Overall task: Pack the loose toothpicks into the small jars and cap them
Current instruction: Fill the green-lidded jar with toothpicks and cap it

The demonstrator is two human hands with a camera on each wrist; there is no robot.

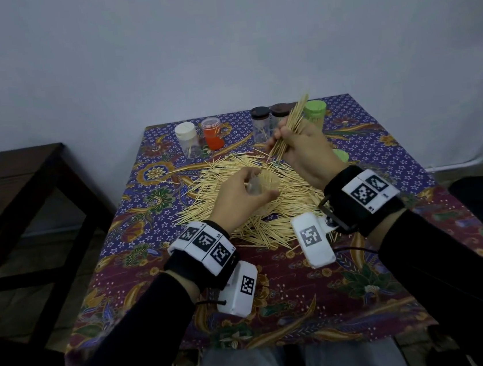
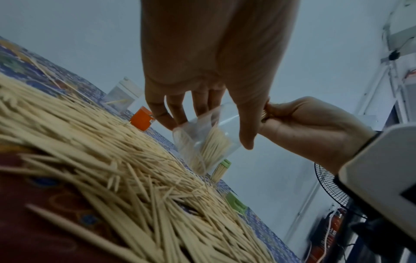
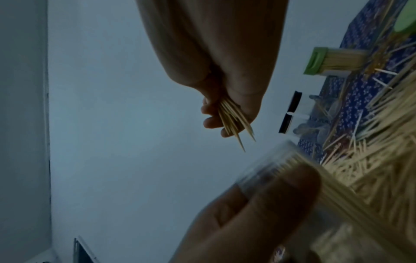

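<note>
A big heap of loose toothpicks [image 1: 235, 189] covers the middle of the patterned tablecloth [image 1: 290, 282]. My left hand [image 1: 241, 196] grips a small clear uncapped jar [image 1: 264, 184], tilted and partly filled with toothpicks, just above the heap; the same jar [image 2: 207, 140] shows under my fingers in the left wrist view. My right hand [image 1: 299, 146] holds a bundle of toothpicks [image 1: 291, 127] raised above and to the right of the jar. The bundle's tips [image 3: 234, 122] stick out of my fist in the right wrist view.
Along the table's far edge stand a white-capped jar [image 1: 187, 138], an orange jar [image 1: 212, 135], two dark-capped jars [image 1: 260, 122] and a green-capped jar [image 1: 315, 114]. A loose green cap [image 1: 341, 155] lies right of my right hand. A dark wooden bench [image 1: 8, 185] stands left.
</note>
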